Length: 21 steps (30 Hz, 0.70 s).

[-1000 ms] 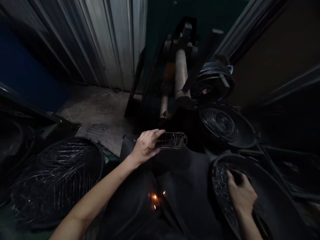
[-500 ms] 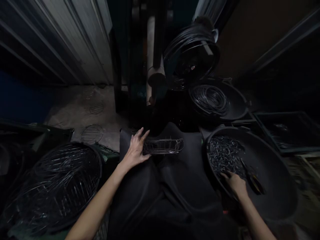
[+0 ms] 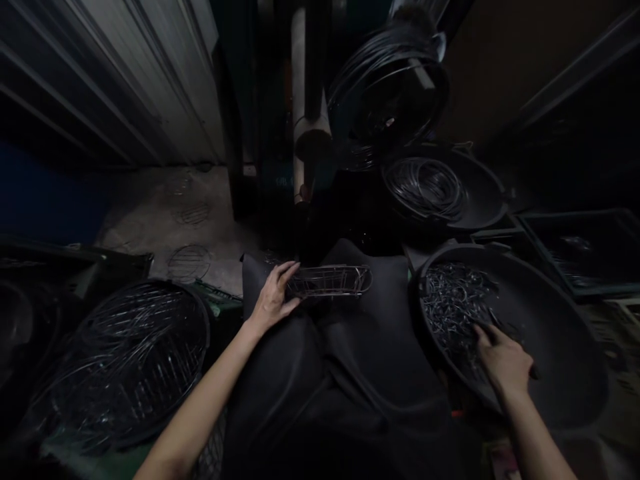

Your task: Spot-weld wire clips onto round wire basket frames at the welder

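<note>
My left hand (image 3: 271, 299) is closed round the left end of a small wire basket (image 3: 334, 282). The basket lies lengthwise across the dark cloth (image 3: 373, 393) over my lap. On the right, my right hand (image 3: 506, 363) is inside a wide dark basin (image 3: 565, 360), wrapped around pliers (image 3: 535, 371) that it mostly covers. One dark handle end pokes out past the palm. Short bent wire pieces (image 3: 453, 300) are heaped at the basin's left side, close to my right fingertips.
At left stands a tub (image 3: 206, 327) full of wire grids. A machine with a thick cylinder (image 3: 311, 133) rises ahead. Behind the basin, wire coils (image 3: 425, 187) lie in another basin, below a wire spool (image 3: 400, 73). Round wire grids (image 3: 189, 261) lie on the floor.
My right hand has moved right from the basin's left rim onto the pliers and closed on them. My left fingers, spread before, have closed round the basket's end.
</note>
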Motion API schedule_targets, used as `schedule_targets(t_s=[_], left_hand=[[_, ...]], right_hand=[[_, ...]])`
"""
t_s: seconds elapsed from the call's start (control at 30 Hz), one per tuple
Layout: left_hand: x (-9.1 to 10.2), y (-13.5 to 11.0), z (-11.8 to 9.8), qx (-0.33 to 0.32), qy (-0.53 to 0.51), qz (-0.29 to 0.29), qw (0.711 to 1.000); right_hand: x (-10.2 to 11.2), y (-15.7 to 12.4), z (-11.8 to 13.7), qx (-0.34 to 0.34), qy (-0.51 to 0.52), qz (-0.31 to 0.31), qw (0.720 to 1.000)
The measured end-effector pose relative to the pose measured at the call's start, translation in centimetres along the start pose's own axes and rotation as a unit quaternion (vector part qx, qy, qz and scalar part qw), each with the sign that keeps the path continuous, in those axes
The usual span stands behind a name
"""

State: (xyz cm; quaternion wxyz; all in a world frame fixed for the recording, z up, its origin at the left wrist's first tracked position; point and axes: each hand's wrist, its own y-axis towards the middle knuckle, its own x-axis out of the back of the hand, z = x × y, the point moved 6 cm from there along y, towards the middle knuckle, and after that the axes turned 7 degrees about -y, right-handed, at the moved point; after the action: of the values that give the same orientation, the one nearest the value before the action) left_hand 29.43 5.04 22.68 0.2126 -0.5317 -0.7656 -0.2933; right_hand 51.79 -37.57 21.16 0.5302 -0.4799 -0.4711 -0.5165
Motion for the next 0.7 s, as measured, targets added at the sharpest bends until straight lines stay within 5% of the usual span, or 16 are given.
schedule_targets(t_s=[0.1, 0.2, 0.4, 0.57, 0.7], left_hand=[[0.7, 0.8, -0.3, -0.006, -0.033, -0.026, 0.999], [1.6, 1.9, -1.3, -0.014, -0.043, -0.042, 0.998], [3.8, 4.6, -4.0, 0.002, -0.003, -0.04, 0.999], [4.3, 6.0, -5.1, -0.022, 0.075, 0.001, 0.997], [4.7, 6.0, -5.1, -0.031, 0.105, -0.001, 0.994]], right_hand=[[1.7, -2.1, 5.2, -0.001, 0.132, -0.003, 0.991], [1.6, -4.6, 11.1, 0.085, 0.267, 0.035, 0.959], [3.4, -6.1, 18.0, 0.233, 0.278, 0.058, 0.93], [4.8, -6.1, 22.8, 0.429, 0.015, 0.044, 0.902], [2.5, -4.8, 22.0, 0.438, -0.151, 0.125, 0.878]])
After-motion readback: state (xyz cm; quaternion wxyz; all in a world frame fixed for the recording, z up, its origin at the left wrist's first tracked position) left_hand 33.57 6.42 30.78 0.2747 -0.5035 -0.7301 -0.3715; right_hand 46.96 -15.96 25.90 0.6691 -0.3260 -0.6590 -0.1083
